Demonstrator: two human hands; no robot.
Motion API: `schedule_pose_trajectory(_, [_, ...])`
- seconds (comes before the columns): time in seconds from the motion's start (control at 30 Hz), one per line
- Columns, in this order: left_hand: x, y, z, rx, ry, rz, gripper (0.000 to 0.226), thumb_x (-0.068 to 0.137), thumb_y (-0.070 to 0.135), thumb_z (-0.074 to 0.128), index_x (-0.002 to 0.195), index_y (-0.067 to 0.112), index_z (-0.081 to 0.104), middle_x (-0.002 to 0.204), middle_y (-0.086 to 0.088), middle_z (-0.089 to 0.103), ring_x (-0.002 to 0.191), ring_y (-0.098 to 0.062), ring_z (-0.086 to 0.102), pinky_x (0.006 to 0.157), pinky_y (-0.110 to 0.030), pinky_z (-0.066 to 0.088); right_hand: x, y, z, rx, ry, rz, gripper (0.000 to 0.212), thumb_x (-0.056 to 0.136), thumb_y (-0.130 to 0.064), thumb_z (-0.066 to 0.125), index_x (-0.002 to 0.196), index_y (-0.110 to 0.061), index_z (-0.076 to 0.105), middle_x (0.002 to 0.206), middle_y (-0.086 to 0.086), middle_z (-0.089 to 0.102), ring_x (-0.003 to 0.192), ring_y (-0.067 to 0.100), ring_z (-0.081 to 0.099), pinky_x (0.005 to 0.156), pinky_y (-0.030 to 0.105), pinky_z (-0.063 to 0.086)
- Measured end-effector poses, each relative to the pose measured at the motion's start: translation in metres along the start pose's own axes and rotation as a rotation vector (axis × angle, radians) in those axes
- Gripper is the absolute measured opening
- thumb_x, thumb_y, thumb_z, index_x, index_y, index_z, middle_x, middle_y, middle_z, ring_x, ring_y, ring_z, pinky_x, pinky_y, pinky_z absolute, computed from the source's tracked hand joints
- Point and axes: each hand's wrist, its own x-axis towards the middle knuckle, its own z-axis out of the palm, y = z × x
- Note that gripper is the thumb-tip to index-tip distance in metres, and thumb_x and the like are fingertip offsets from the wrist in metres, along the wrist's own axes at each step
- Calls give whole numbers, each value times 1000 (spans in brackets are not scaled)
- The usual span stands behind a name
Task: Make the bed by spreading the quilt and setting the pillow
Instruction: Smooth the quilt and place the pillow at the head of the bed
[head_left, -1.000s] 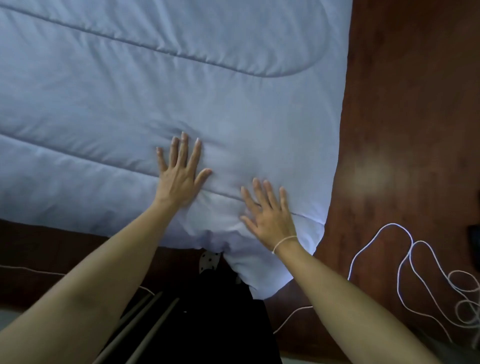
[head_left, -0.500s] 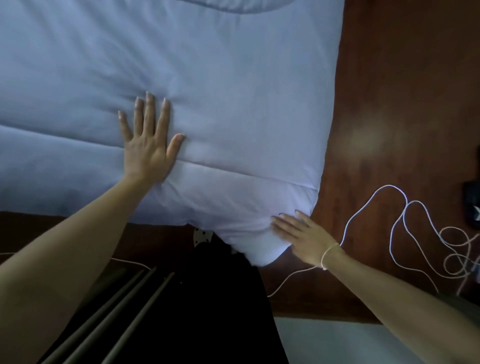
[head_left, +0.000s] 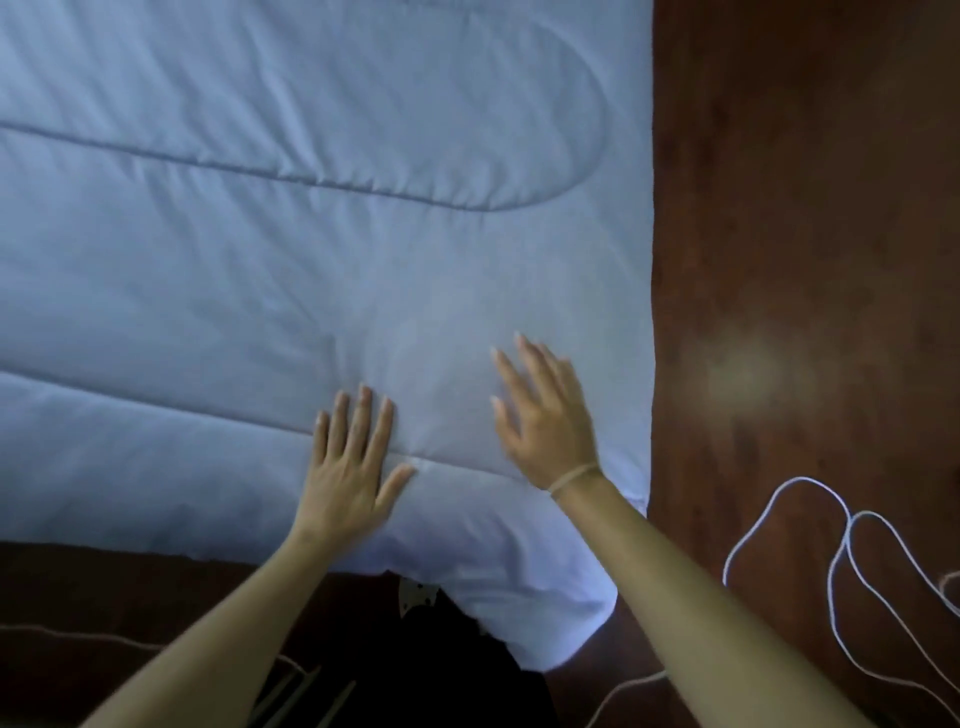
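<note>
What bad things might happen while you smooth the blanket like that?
The quilt corner droops off the bed's edge near the right hand, so pushing that way may slide it down. The white cord loops on the floor, where feet might trip. The left hand may press new creases in.

We see the quilt (head_left: 322, 270) cut off by the top and left edges of the frame, so its far end is out of sight. The right hand (head_left: 545, 415) is smeared by motion blur, its fingertips indistinct. The white cord (head_left: 841, 566) at the lower right runs off the right edge. Dark shapes at the bottom centre are too dim to identify.
</note>
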Motion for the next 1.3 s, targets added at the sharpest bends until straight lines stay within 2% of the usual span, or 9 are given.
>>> schedule_pose_trajectory(0.13, [-12,-7,0,21,44,56,73,94,60,14,150,13,20,159,-12,12,146,-33,10,117,-46,8,53,-19,42,-76,-264,52,60,90,-54,34,144,-28,37,154,9,31,141,31,31,112,57,25])
schedule_pose_trajectory(0.27, [-16,-8,4,-34,126,68,66,94,54,23,147,15,31,156,-12,23,144,-30,20,116,-46,18,23,39,40,-102,-261,263,71,89,-68,27,149,-31,25,158,3,19,146,24,16,117,50,10])
schedule_pose_trajectory(0.47, [29,-23,-29,-124,331,12,53,99,44,24,130,16,56,118,-10,61,109,-24,48,102,-47,29,-22,121,2,-74,-331,831,74,92,-64,22,150,-20,18,159,11,15,145,33,15,115,58,15])
schedule_pose_trajectory(0.57, [82,-36,-49,-165,383,-66,48,100,42,25,129,16,54,124,-11,59,118,-25,46,107,-47,24,10,109,-8,-74,-190,684,71,93,-56,27,149,-11,24,157,14,19,144,35,19,115,57,17])
schedule_pose_trajectory(0.67, [142,-45,-62,-167,342,-170,48,100,38,28,140,16,41,147,-13,40,138,-28,32,113,-49,14,75,66,2,-22,-77,405,62,94,-46,31,143,-8,36,152,16,31,142,35,27,113,56,20])
schedule_pose_trajectory(0.77, [181,-38,-58,-203,254,-306,53,101,37,28,150,19,21,159,-11,14,146,-29,8,115,-54,0,145,21,24,46,-110,203,59,93,-41,31,143,-12,38,153,14,30,142,35,26,113,54,18])
schedule_pose_trajectory(0.97, [184,-39,-43,-145,195,-387,61,96,47,12,151,22,12,160,-8,9,147,-25,6,116,-52,1,205,17,82,-73,-347,-89,59,95,-51,34,148,-28,26,158,4,18,147,23,14,117,49,7])
schedule_pose_trajectory(1.13, [183,-32,-41,-112,177,-441,58,98,47,11,151,26,6,160,-4,5,147,-22,2,117,-47,-2,210,138,62,-117,-292,114,68,91,-64,22,150,-32,15,160,0,12,147,21,10,117,47,4])
schedule_pose_trajectory(1.3, [171,1,-37,-172,173,-638,64,96,51,9,152,20,10,160,-10,8,147,-28,6,117,-50,2,178,240,22,-40,-473,434,75,89,-69,18,151,-30,1,161,3,3,148,24,6,119,51,6])
